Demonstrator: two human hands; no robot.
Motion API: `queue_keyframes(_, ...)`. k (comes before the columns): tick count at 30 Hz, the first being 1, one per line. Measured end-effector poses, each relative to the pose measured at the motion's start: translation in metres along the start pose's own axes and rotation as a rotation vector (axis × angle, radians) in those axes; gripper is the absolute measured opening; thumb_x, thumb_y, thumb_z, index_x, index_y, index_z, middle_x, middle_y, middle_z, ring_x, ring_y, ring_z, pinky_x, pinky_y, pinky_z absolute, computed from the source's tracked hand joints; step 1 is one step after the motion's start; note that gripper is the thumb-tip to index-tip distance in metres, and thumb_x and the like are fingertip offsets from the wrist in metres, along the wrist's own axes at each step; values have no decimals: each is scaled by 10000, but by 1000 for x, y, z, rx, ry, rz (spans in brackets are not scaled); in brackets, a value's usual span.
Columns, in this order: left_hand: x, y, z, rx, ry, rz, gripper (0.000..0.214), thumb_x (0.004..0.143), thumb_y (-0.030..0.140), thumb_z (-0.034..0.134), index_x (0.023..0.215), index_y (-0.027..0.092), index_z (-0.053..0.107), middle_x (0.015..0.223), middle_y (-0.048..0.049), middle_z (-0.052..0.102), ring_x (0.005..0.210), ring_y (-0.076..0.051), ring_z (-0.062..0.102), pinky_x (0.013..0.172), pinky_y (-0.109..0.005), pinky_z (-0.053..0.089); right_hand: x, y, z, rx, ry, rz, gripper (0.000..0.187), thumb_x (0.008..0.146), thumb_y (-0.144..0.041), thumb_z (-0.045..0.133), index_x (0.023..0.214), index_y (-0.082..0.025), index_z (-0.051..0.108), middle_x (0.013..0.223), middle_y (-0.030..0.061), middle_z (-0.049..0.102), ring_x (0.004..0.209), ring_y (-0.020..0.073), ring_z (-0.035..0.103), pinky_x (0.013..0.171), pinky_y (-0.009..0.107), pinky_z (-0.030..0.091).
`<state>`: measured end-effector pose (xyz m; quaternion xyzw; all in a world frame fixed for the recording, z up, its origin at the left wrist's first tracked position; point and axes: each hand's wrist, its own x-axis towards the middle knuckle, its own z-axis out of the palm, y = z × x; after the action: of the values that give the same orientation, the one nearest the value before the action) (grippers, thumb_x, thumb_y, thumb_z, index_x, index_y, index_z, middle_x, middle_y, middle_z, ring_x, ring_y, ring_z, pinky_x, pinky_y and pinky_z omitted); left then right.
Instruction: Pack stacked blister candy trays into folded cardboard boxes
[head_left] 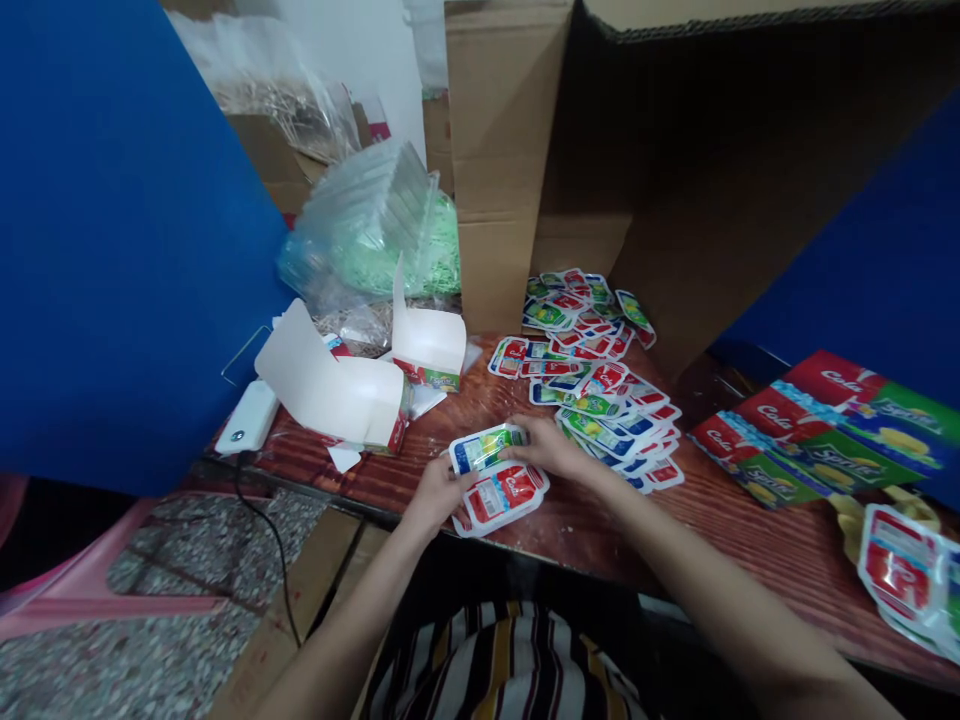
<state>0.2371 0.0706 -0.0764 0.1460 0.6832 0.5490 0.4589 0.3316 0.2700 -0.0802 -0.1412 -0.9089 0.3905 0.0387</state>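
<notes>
Near the front edge of the table, my left hand [435, 494] grips the left end of a green-and-blue Sprite packet [484, 448]. The fingers of my right hand [553, 446] are closed on that packet's right end. Just below it, closer to me, lies a red Cola packet [508, 494] with a white border, apparently on top of others. My left fingertips reach its left side, but whether they hold it I cannot tell. A spread pile of similar red and green packets [600, 400] lies beyond my right hand.
A large cardboard box [499, 170] stands open behind the pile. Printed Cola and Sprite cartons [832, 430] sit at the right, with more packets [900, 565] in front. Open white-lined cartons [367, 395], a white device [247, 418] with a cable and plastic trays [375, 205] are at the left.
</notes>
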Motion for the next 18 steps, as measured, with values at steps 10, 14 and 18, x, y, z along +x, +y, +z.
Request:
queue_keyframes(10,-22,23,-2,-82,-62,213,417,674,436,764,895,122,601,701,-17,681,534,-119,606,467,-198,471,-19,-30,-19,-34,129,-117,677,686,-468,771,1261,-197,536,1162,98,613,1050,259,564,914,414,446)
queue_keyframes(14,-64,53,2,-25,-116,249,285,781,399,689,846,148,569,624,21,623,490,-89,555,461,-182,434,-42,-75,-21,86,30,-346,518,850,-337,635,1334,-239,478,1249,98,576,1163,243,508,1025,439,366)
queue_keyframes(18,-80,63,2,1,-132,508,403,752,389,728,1069,182,588,843,-34,675,715,-153,651,662,-270,527,-49,-92,-5,628,6,-356,346,870,-429,601,1158,-244,552,1081,54,622,996,200,591,884,356,465)
